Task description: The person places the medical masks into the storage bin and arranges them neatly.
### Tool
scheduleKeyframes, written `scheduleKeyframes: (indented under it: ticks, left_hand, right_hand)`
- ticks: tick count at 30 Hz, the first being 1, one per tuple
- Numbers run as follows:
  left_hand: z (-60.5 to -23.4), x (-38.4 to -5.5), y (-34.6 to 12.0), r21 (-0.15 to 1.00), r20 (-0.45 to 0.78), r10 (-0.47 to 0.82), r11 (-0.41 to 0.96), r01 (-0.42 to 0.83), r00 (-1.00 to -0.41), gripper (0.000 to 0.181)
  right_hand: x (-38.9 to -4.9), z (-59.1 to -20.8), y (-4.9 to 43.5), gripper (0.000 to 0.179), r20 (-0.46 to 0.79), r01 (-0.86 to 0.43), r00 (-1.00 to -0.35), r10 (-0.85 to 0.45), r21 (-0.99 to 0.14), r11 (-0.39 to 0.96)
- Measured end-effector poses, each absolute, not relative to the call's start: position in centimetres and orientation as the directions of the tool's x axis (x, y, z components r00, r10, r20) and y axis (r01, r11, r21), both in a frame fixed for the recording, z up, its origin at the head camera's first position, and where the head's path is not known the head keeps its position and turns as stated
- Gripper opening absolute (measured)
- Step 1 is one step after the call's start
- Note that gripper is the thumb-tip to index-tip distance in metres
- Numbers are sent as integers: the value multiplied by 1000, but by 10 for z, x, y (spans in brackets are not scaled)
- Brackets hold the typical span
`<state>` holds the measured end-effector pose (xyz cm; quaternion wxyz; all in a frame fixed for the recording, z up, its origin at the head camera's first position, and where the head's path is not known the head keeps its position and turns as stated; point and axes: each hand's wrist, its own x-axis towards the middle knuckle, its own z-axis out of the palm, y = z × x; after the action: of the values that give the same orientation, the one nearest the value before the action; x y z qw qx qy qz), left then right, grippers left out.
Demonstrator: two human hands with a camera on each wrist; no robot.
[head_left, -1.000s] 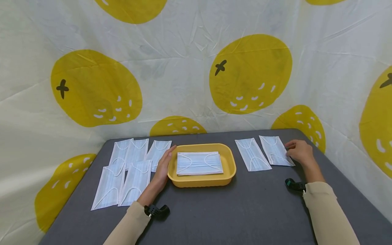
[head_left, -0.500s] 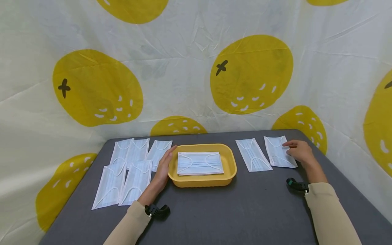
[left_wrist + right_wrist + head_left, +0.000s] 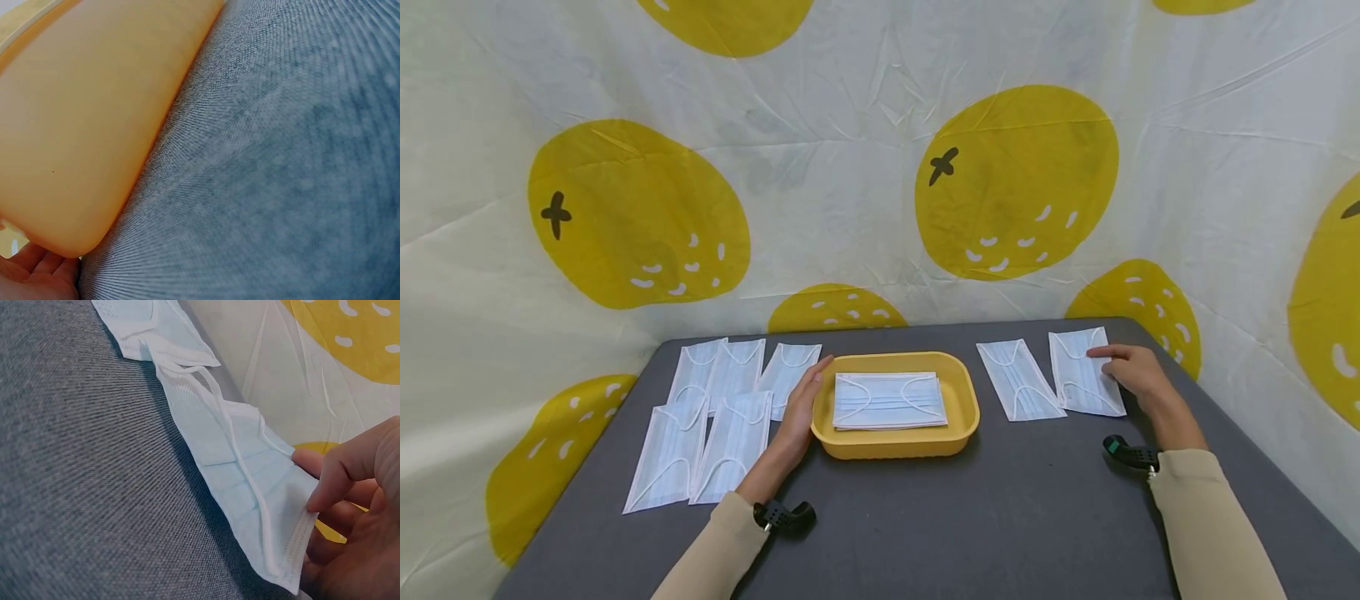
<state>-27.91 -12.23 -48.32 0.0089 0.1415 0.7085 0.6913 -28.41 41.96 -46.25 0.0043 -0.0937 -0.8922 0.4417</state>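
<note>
My left hand [image 3: 797, 415] rests against the left wall of a yellow plastic tray [image 3: 966, 408], its fingers straight along the side. Inside the tray is a small stack of light blue face masks [image 3: 887, 400] with white ear loops. On the right, my right hand [image 3: 1138, 375] pinches the right edge of a face mask [image 3: 1078, 379], the index finger extended over its surface. Seen from the right wrist, the thumb [image 3: 319, 497] is at the mask's edge and the other fingers are curled partly behind it. Another face mask [image 3: 1021, 381] lies just left of this one.
Several face masks [image 3: 730, 450] lie in two rows on the left of the dark grey table [image 3: 925, 525], some overlapping. A white curtain [image 3: 835, 183] with yellow fruit prints hangs behind the table. A black wrist camera [image 3: 1131, 454] is strapped to each wrist.
The right-hand face mask has shifted slightly right and turned a little more upright, with my right hand on its edge. My left hand and the tray have stayed put.
</note>
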Motion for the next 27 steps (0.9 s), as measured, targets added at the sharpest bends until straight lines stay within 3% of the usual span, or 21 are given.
scheduleKeyframes:
  ticks: [17, 27]
  left_hand:
    - [-486, -280, -122, 979, 192, 210, 19, 201, -959, 44]
    - [-463, -266, -121, 985, 166, 255, 7, 173, -953, 46]
  right_hand:
    - [-283, -458, 417, 48, -31, 108, -989, 142, -808, 579]
    - [-283, -455, 415, 46, -113, 152, -988, 105, -824, 546]
